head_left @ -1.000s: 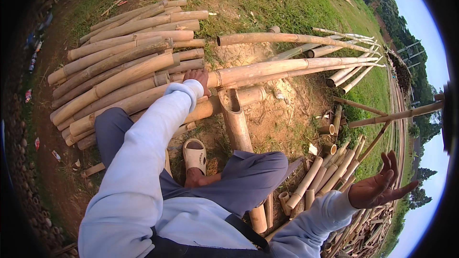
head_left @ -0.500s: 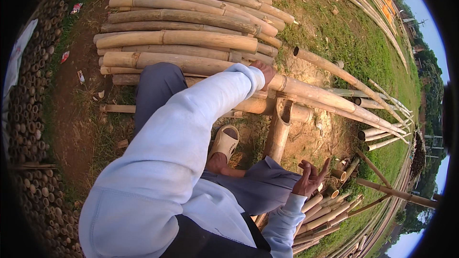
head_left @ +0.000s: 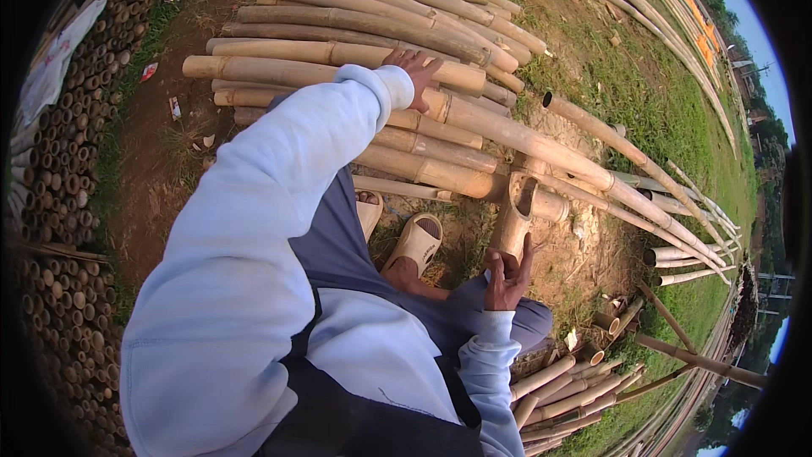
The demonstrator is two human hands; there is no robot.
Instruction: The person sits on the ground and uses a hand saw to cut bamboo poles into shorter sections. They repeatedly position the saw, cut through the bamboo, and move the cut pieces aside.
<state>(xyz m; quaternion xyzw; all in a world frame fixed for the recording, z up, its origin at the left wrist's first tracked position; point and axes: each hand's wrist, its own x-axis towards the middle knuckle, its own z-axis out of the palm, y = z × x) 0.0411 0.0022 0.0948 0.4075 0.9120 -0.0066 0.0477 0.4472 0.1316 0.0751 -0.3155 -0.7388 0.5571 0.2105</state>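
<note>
My left hand (head_left: pixel 414 76) lies with spread fingers across a long, thick bamboo pole (head_left: pixel 533 134) that slants from the upper left to the far right. Beside it are the cut bamboo poles (head_left: pixel 338 25) of a wide pile. My right hand (head_left: pixel 508 279) is raised near my knee, holding nothing, with a finger or two stretched up and the others partly bent. Just beyond it a split-topped bamboo post (head_left: pixel 511 224) stands tilted against a crosswise bamboo log (head_left: pixel 431 171).
My sandalled foot (head_left: pixel 418 241) rests on bare soil below the log. More bamboo pieces (head_left: pixel 575 398) are stacked at the lower right, near crossed bamboo supports (head_left: pixel 694 357). Stacked bamboo ends (head_left: pixel 63 305) line the left side. Another pole (head_left: pixel 609 137) slants across the grass.
My left hand has shifted left and up the long pole, its fingers going from wrapped to spread. My right hand has come left and upward toward the post. My leg has swung right.
</note>
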